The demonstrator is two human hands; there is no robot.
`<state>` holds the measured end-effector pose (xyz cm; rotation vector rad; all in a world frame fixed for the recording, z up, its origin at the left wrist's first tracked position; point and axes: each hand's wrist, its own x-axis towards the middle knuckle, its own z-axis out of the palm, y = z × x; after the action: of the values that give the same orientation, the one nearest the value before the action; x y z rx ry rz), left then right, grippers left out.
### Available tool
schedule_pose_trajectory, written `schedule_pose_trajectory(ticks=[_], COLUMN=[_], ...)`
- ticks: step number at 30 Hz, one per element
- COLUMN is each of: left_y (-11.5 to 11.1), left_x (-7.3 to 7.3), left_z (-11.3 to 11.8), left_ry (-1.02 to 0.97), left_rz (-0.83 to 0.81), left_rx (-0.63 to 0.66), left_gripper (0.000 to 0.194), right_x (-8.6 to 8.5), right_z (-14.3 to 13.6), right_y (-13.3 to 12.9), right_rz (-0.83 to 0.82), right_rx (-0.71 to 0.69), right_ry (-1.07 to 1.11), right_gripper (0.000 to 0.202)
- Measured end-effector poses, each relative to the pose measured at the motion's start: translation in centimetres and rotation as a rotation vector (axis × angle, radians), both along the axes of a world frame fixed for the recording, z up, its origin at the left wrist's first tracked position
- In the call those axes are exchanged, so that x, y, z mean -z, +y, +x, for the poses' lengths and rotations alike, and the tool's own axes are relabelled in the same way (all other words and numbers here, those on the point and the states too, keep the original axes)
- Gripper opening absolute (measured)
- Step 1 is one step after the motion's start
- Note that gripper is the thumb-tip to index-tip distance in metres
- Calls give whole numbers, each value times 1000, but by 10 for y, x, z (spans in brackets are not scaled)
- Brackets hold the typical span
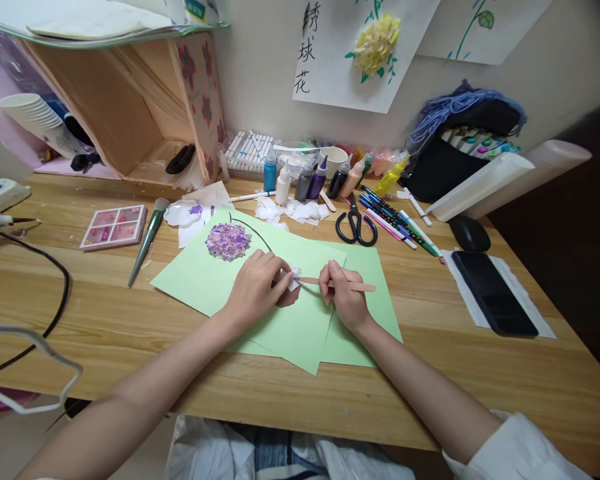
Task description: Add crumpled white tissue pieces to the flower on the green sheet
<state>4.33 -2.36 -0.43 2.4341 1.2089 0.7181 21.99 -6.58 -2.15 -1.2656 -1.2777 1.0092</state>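
My right hand (345, 287) is closed around a wooden craft stick (364, 287). The stick's far tip meets a small crumpled white piece (294, 279), apparently paper, pinched in the fingers of my left hand (258, 283). Both hands are over light green paper (300, 333), stacked in overlapping sheets. A dark brownish round patch (287, 298) shows on the paper just below my left fingers; whether it is painted or glued, I cannot tell. Up and left on the paper sits a textured purple and pink flower cluster (229, 241), with a thin dark curved line (253, 229) nearby.
Black-handled scissors (356, 227), several pens (395, 220) and paint bottles (318, 179) stand or lie behind the paper. A brush (150, 240) and a pink four-part palette (114, 227) are at left. A phone (494, 293) lies on the right; a cable (63, 293) runs along the left.
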Motion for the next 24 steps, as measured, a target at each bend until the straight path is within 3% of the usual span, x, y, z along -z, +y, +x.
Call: schedule_pose_trajectory(ticks=[12,20,24], left_y=[18,12,11], left_x=[1,4,4], left_z=[-16,-11,-10], left_ry=[-361,-430,-430], left_rz=[-237,-341,-352], left_rx=[-360,-415,-418], left_gripper=[27,25,25], right_x=[-9,-29,-39], right_z=[-6,-14,-21], right_y=[9,40,43], right_rz=[-66,-71,-51], right_rx=[48,-19,-107], right_ry=[-26,-194,-313], right_gripper=[54,55,54])
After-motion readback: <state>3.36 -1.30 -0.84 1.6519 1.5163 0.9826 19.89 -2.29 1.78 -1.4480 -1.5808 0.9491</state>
